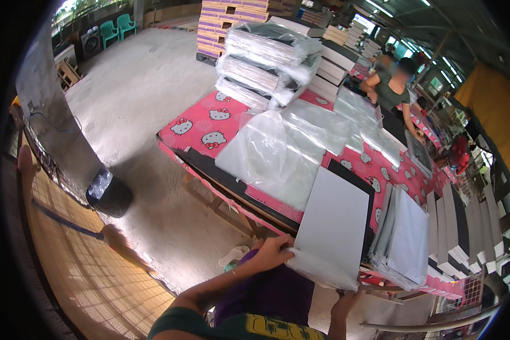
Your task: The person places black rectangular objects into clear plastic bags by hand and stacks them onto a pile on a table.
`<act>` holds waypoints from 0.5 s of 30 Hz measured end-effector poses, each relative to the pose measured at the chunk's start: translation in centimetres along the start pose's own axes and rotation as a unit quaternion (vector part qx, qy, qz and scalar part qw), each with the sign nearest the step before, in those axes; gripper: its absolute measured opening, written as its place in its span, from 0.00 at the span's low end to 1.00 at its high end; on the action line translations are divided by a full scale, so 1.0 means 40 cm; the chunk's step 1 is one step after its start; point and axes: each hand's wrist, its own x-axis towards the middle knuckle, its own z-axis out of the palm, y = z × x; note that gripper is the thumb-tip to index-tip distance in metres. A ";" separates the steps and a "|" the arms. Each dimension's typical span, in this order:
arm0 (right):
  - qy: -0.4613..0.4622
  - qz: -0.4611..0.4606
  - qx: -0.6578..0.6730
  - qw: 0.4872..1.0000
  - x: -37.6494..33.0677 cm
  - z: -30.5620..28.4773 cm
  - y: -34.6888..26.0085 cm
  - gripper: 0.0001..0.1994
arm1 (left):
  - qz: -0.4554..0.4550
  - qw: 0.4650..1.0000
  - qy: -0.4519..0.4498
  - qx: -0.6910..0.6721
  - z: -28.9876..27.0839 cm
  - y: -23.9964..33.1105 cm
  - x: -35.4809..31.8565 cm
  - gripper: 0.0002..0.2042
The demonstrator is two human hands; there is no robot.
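A flat white rectangular panel (337,209) lies at the near edge of the table, its lower end inside a crumpled clear plastic bag (320,269). My left hand (273,253) is closed on the bag's edge at the panel's lower left corner. At the lower right corner my right hand (347,299) grips the bag; its fingers are partly hidden under the plastic. Beneath the panel shows a black board (348,174). To the left are flat empty clear bags (266,153); on the right lies a pile of white panels in plastic (405,232).
A pink patterned cloth (195,122) covers the table. Plastic-wrapped stacks (260,59) stand at its far left end, thick white and black panels (453,232) at the right. A co-worker (394,88) works across the table. A black bin (110,195) and a broom (119,243) are at left.
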 end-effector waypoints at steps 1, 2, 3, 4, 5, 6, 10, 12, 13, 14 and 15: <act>0.019 -0.016 -0.001 1.000 0.008 -0.022 0.010 0.21 | -0.022 0.999 -0.020 -0.013 -0.003 0.019 0.000 0.14; 0.040 -0.032 -0.003 0.999 0.016 -0.050 0.025 0.19 | -0.045 0.998 -0.041 -0.026 -0.002 0.044 -0.001 0.15; 0.063 -0.049 -0.002 0.997 0.030 -0.074 0.034 0.17 | -0.064 0.995 -0.064 -0.037 -0.003 0.074 0.001 0.17; 0.016 -0.025 0.003 1.000 0.041 -0.089 0.006 0.13 | -0.082 0.988 -0.081 -0.098 -0.009 0.112 0.002 0.21; -0.017 -0.021 0.034 0.999 0.043 -0.101 -0.020 0.15 | -0.082 0.983 -0.114 -0.117 -0.019 0.109 0.013 0.22; -0.052 -0.015 0.066 0.996 0.035 -0.100 -0.068 0.16 | -0.084 0.977 -0.146 -0.135 -0.036 0.101 0.018 0.23; -0.282 -0.018 0.139 0.949 0.039 -0.131 -0.346 0.29 | -0.112 0.950 -0.147 -0.250 -0.075 0.221 0.046 0.21; -0.231 -0.050 0.262 0.936 0.028 -0.104 -0.437 0.33 | -0.042 0.845 -0.173 -0.504 -0.070 0.315 0.079 0.18; -0.175 -0.054 0.299 0.936 0.033 -0.102 -0.468 0.33 | -0.022 0.822 -0.182 -0.540 -0.053 0.360 0.115 0.21; -0.202 -0.074 0.307 0.927 0.063 -0.098 -0.482 0.30 | -0.003 0.795 -0.193 -0.576 -0.034 0.406 0.152 0.24; -0.228 -0.097 0.311 0.918 0.104 -0.093 -0.497 0.28 | 0.014 0.762 -0.207 -0.613 -0.014 0.449 0.193 0.27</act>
